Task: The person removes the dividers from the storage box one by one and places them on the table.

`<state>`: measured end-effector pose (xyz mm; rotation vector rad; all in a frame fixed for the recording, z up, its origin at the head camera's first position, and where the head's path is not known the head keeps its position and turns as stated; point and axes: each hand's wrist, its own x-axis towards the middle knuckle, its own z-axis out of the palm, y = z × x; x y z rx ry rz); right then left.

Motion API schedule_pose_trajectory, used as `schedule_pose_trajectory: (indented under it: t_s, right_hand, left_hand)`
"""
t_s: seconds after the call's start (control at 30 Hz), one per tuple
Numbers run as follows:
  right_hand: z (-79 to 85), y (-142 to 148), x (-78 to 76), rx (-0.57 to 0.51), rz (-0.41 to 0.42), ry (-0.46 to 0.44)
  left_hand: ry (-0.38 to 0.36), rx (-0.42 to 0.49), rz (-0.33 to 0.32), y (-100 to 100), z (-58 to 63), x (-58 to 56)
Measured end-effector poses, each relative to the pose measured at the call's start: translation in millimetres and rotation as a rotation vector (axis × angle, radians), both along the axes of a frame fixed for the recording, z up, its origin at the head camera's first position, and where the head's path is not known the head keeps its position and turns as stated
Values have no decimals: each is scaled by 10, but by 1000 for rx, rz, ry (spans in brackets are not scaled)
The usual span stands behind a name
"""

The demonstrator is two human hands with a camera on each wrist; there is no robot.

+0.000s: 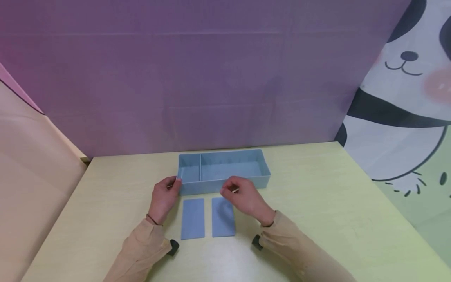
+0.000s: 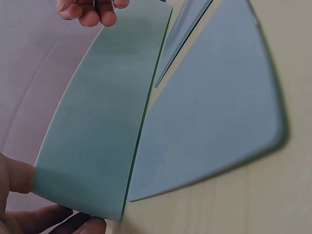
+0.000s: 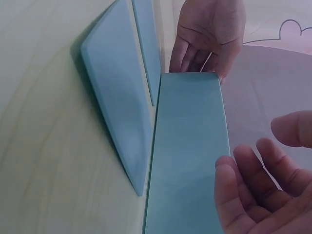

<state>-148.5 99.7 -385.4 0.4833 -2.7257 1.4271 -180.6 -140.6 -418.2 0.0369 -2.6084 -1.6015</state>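
Note:
A light blue box (image 1: 208,188) with one divider (image 1: 200,167) and an open top stands near the table's back edge. My left hand (image 1: 165,199) grips its left front corner, thumb at the rim and fingers by the end wall. My right hand (image 1: 248,199) hovers in front of the box's front wall (image 3: 187,146), fingers loosely curled and thumb apart, holding nothing. Between the hands and nearer to me, two flat blue rectangular panels lie side by side: a left panel (image 1: 192,219) and a right panel (image 1: 223,224), a narrow gap between them.
The pale wooden table (image 1: 317,203) extends to both sides of the box. A purple cloth backdrop (image 1: 218,78) hangs right behind it. To the right is a cloth with a panda print (image 1: 405,152).

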Motion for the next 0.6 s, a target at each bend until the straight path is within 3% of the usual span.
schedule_pose_trajectory:
  t_s: [0.6]
  right_hand:
    - [8, -81, -82, -19, -31, 37]
  left_hand:
    - [-2, -1, -2, -7, 0, 0]
